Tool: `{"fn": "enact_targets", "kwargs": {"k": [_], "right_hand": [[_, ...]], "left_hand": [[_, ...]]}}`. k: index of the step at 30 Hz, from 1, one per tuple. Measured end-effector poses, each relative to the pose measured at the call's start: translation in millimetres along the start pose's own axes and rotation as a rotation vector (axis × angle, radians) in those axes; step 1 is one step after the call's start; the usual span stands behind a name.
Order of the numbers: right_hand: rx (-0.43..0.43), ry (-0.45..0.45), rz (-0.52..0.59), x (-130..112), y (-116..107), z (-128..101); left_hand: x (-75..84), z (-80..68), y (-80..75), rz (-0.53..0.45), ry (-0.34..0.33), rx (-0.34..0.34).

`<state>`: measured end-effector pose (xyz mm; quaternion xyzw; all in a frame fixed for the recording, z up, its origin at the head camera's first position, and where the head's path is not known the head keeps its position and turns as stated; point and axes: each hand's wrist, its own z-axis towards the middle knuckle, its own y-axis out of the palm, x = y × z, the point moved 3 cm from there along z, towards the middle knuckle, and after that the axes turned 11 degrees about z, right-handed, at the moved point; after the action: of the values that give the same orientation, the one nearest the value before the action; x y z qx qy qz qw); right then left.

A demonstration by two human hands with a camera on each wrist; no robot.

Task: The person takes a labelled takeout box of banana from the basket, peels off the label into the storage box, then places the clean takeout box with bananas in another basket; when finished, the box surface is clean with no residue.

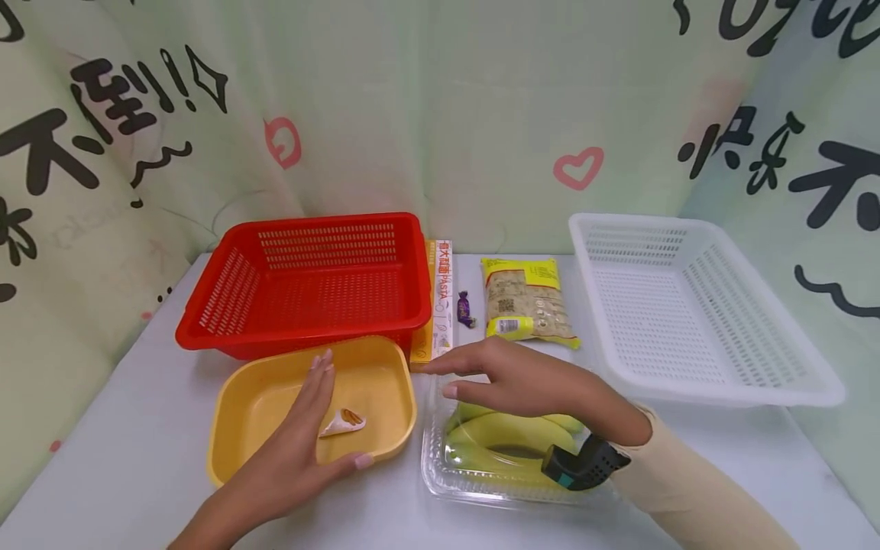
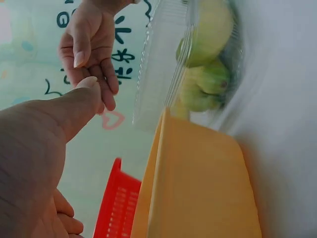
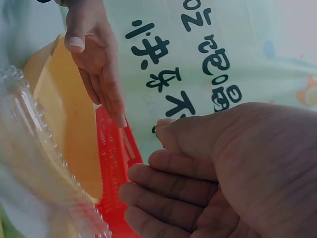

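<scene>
- Head view: small white-and-orange wrapped sweet [image 1: 343, 421] lies in the shallow yellow plastic tray [image 1: 242, 397], already placed.
- Left hand [image 1: 300, 443], fingers straight, empty, rests across the tray.
- Right hand [image 1: 522, 380], flat and empty, hovers over the clear plastic clamshell of green bananas [image 1: 505, 451] at three o'clock, apparently unsorted.

The desk carries two mesh baskets, one red [image 1: 309, 283] and one white [image 1: 694, 305], one yellow tub [image 1: 261, 397], one clear banana box [image 1: 447, 477], one pasta packet [image 1: 441, 298], one candy [image 1: 465, 308], one yellow food bag [image 1: 525, 307].
</scene>
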<state>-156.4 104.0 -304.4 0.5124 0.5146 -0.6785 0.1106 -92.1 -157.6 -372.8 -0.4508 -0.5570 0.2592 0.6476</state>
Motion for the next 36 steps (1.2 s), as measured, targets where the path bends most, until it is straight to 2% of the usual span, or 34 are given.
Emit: {"fn": "enact_targets", "kwargs": {"k": [8, 10, 16, 18, 22, 26, 31, 36], "right_hand": [[0.094, 0.038, -0.013, 7, -1, -30], [0.130, 0.025, -0.017, 10, -2, -37], [0.260, 0.020, 0.002, 23, -7, -57], [0.285, 0.034, 0.005, 27, -7, -65], [0.273, 0.050, -0.006, 35, -4, -81], [0.275, 0.046, -0.071, 48, -1, -102], [0.343, -0.025, -0.124, 56, 6, -126], [0.407, -0.032, -0.138, 61, 11, -144]], "left_hand": [[11.9, 8.2, 4.2, -0.027, 0.026, -0.033], [14.7, 10.0, 6.8, -0.051, 0.016, -0.059], [26.7, 14.6, 17.7, -0.105, 0.066, -0.108], [31.1, 16.4, 21.0, -0.112, 0.091, -0.107], [39.2, 19.7, 28.2, -0.146, 0.164, -0.092], [45.3, 21.3, 39.5, -0.172, 0.222, -0.088], [55.8, 24.2, 54.0, -0.239, 0.239, -0.062], [66.6, 26.0, 61.2, -0.308, 0.222, -0.026]]}}
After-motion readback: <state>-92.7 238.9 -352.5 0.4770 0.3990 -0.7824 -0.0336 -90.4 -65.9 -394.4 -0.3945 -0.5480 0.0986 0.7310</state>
